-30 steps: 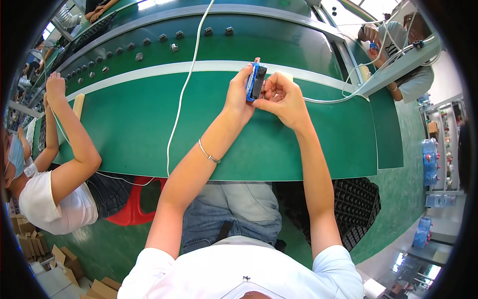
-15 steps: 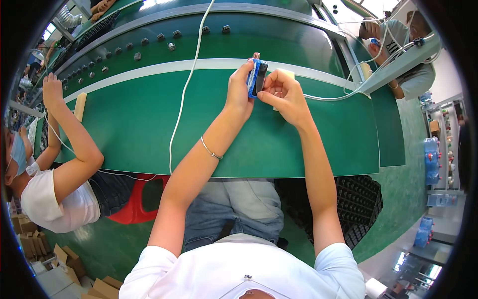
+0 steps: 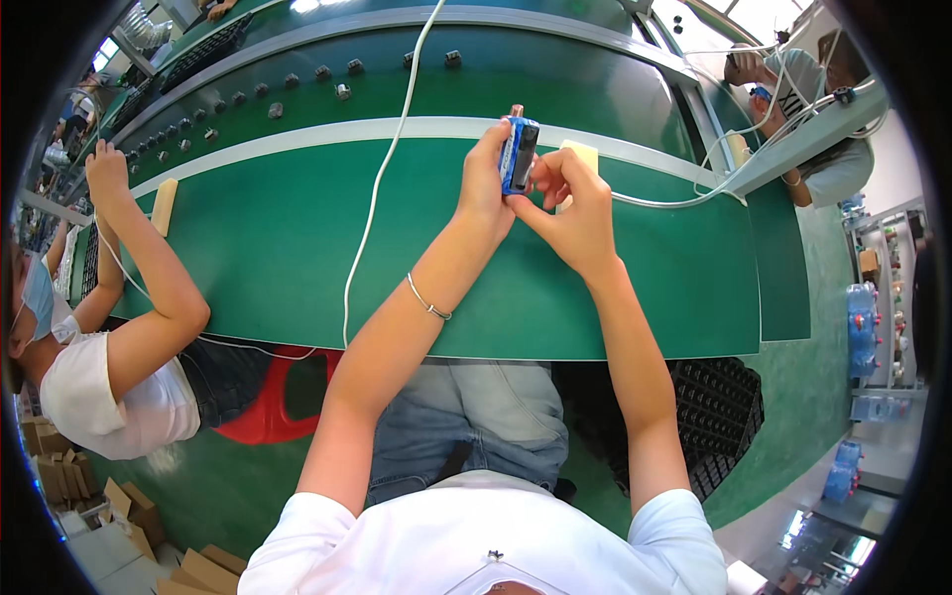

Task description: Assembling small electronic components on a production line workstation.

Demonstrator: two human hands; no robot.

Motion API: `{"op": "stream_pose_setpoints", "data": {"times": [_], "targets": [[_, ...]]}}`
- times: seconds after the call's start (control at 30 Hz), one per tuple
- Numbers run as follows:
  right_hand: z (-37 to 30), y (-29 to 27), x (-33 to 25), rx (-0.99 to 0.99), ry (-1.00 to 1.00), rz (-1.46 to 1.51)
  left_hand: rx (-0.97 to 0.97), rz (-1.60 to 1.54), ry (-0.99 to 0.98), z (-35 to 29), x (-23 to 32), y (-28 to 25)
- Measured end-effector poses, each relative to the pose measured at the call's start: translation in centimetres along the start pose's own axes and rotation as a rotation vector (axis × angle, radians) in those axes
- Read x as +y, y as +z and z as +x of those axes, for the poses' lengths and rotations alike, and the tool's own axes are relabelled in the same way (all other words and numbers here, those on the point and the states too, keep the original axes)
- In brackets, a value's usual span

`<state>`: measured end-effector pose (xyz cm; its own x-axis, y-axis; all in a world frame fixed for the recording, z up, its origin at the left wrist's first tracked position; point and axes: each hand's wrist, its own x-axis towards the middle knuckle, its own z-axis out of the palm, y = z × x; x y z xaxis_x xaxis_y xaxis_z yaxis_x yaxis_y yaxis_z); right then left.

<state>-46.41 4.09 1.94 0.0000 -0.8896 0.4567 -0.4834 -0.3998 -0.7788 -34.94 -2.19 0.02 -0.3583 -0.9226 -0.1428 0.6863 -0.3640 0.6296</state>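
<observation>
A small blue box-shaped device [image 3: 519,159] with a dark front panel and a copper-coloured tip at its top is held upright above the green bench. My left hand [image 3: 484,178] is closed around its left side, thumb near the upper edge. At the lower right corner of the device, my right hand [image 3: 577,211] is curled, its thumb at the bottom edge and its bent fingers against the right side. Whether anything small lies between those fingers is hidden. Behind my right hand, a pale yellow block [image 3: 581,156] partly shows.
A white cable [image 3: 375,188] hangs across the green bench [image 3: 446,317]. Several small dark parts [image 3: 322,72] stand in a row on the dark green strip beyond the pale rail. A co-worker in white [image 3: 114,382] sits at left; another person [image 3: 838,169] is at far right.
The device and both hands have shifted slightly right in the picture. My right thumb has slid from the dark front down to the bottom edge, and the right fingers have curled more.
</observation>
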Motion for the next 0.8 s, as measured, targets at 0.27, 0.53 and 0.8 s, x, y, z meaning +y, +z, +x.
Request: {"op": "stream_pose_setpoints", "data": {"times": [0.27, 0.53, 0.8], "targets": [[-0.6, 0.9, -0.1, 0.181, -0.315, -0.232, 0.051, -0.01, 0.067, 0.1, -0.2, 0.4], [-0.2, 0.8, 0.3, 0.16, -0.302, -0.135, -0.012, -0.113, 0.012, 0.1, 0.2, 0.2], [1.7, 3.1, -1.8, 0.222, -0.312, -0.166, 0.094, -0.062, 0.231, 0.9, 0.6, -1.1]]}}
